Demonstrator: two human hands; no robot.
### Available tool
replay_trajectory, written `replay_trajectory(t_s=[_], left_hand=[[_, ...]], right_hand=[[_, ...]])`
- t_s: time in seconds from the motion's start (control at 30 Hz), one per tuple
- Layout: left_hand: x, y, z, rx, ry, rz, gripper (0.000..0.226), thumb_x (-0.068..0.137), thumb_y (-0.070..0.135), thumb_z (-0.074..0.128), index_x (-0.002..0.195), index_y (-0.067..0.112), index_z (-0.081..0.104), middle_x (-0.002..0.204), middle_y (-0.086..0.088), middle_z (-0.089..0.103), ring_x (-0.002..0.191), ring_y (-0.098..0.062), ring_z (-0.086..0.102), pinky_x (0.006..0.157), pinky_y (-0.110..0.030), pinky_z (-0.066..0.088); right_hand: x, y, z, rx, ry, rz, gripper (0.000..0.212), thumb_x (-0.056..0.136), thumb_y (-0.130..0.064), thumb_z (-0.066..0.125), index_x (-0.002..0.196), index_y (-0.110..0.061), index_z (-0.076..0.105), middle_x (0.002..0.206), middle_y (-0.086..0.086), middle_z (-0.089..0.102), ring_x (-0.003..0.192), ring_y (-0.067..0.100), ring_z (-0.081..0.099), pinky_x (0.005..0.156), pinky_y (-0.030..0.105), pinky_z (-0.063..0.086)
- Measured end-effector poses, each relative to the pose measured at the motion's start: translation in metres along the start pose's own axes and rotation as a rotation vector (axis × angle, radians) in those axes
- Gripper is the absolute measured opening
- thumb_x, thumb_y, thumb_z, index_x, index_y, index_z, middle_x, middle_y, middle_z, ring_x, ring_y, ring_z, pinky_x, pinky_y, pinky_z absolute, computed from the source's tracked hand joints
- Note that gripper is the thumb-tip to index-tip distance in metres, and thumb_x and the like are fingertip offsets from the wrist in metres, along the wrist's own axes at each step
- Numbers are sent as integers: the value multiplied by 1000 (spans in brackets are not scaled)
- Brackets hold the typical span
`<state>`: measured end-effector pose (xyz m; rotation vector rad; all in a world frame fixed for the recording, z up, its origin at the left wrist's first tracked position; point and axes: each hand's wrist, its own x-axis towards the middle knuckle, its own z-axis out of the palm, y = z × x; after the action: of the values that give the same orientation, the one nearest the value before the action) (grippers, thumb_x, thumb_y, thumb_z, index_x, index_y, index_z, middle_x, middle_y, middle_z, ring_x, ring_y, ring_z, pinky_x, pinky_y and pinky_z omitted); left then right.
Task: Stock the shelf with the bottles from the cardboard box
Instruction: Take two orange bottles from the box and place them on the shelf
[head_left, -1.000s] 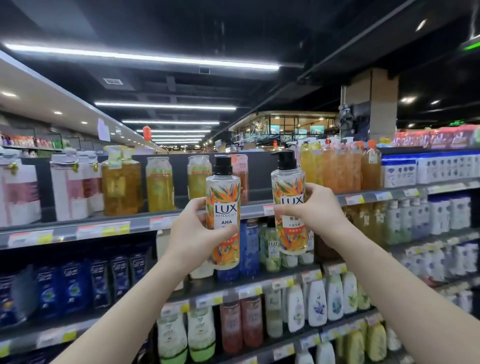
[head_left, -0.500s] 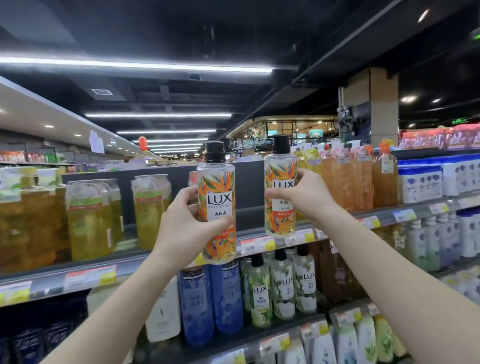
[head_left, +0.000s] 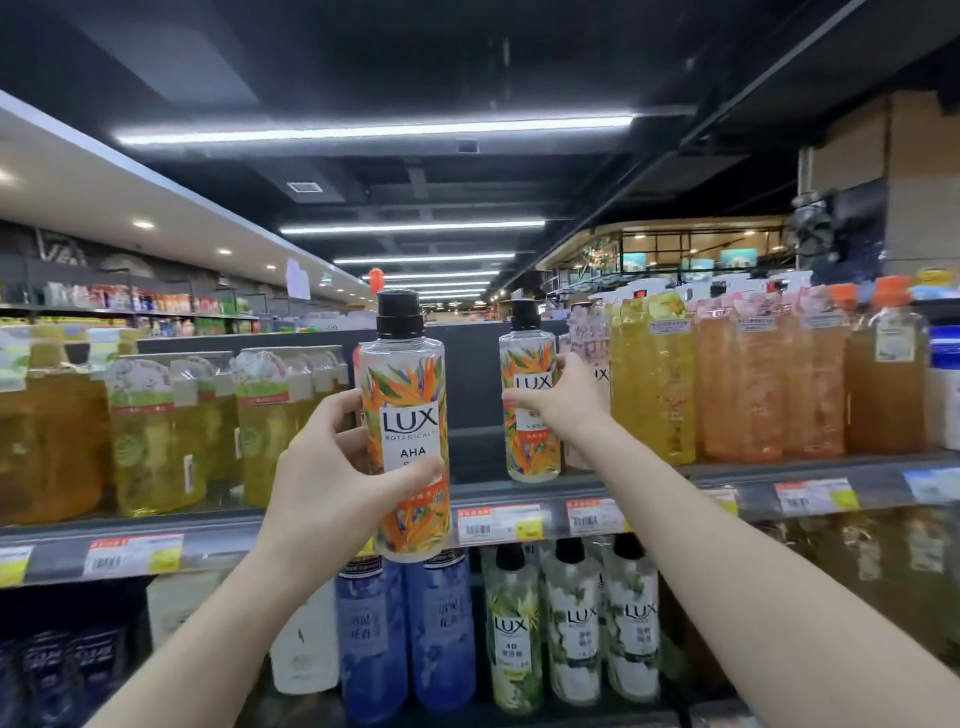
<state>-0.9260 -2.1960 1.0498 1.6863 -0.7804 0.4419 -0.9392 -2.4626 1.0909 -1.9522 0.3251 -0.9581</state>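
Supermarket shelf (head_left: 675, 480), open gap between yellow bottles (head_left: 270, 436) and pink bottle (head_left: 589, 338). Right hand (head_left: 566, 400): grip closed round far Lux bottle (head_left: 530, 457), upright in gap near front edge. Left hand (head_left: 332, 483): grip closed round near Lux bottle (head_left: 410, 415), upright before shelf lip.

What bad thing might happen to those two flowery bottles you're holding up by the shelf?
1. The right hand holds the right bottle near the shelf front edge. Let go there, it might tip off.
2. It sits close beside the pink bottle, so a bump may knock that one over.
3. The left hand grips the left bottle in mid-air. It could slip and drop.
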Motion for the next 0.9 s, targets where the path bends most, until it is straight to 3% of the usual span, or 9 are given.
replay_trajectory(t_s=[0.17, 0.3, 0.4, 0.47, 0.6, 0.73, 0.9], left_hand=[[-7, 1, 12, 28, 11, -9, 79, 70, 27, 95, 136, 33, 52, 97, 17, 76, 88, 13, 69, 58, -13, 56], [-8, 0, 15, 36, 8, -11, 86, 66, 34, 96, 140, 33, 52, 99, 17, 77, 92, 11, 70, 62, -17, 58], [-8, -2, 15, 36, 1, -8, 81, 67, 32, 96, 136, 37, 52, 92, 21, 77, 90, 12, 70, 60, -16, 58], [-8, -2, 15, 30, -5, -10, 79, 69, 31, 96, 134, 37, 52, 93, 30, 75, 88, 10, 72, 60, -16, 58], [-10, -5, 15, 23, -13, -17, 78, 69, 31, 95, 133, 38, 51, 94, 34, 74, 89, 11, 71, 62, -18, 59], [-12, -5, 12, 21, -21, -18, 79, 69, 31, 96, 134, 38, 52, 94, 22, 77, 91, 13, 69, 64, -18, 59], [-13, -6, 9, 0, -33, -11, 80, 69, 30, 95, 136, 35, 52, 93, 30, 76, 90, 12, 70, 61, -15, 58]], right_hand=[[13, 12, 7, 21, -40, -1, 51, 86, -31, 82, 125, -20, 52, 113, -3, 64, 105, 18, 65, 90, 41, 58], [17, 16, 7, -13, -51, 4, 60, 89, -33, 79, 138, -18, 49, 116, -4, 60, 104, 16, 59, 90, 39, 55], [18, 21, 7, -88, -76, 41, 64, 85, -30, 83, 139, -19, 50, 127, 1, 66, 115, 23, 65, 96, 46, 57], [17, 26, 8, -130, -71, 63, 59, 84, -28, 84, 133, -19, 53, 126, 3, 68, 116, 25, 66, 91, 43, 59], [13, 28, 16, -242, 1, 88, 48, 90, -32, 78, 124, -14, 50, 125, 8, 66, 113, 26, 67, 62, 25, 53], [12, 25, 24, -318, 54, 97, 45, 93, -30, 76, 121, -11, 46, 125, 11, 63, 114, 29, 64, 76, 35, 56], [14, 26, 26, -346, 75, 118, 40, 93, -36, 75, 117, -13, 53, 122, 9, 65, 110, 28, 64, 72, 33, 51]])
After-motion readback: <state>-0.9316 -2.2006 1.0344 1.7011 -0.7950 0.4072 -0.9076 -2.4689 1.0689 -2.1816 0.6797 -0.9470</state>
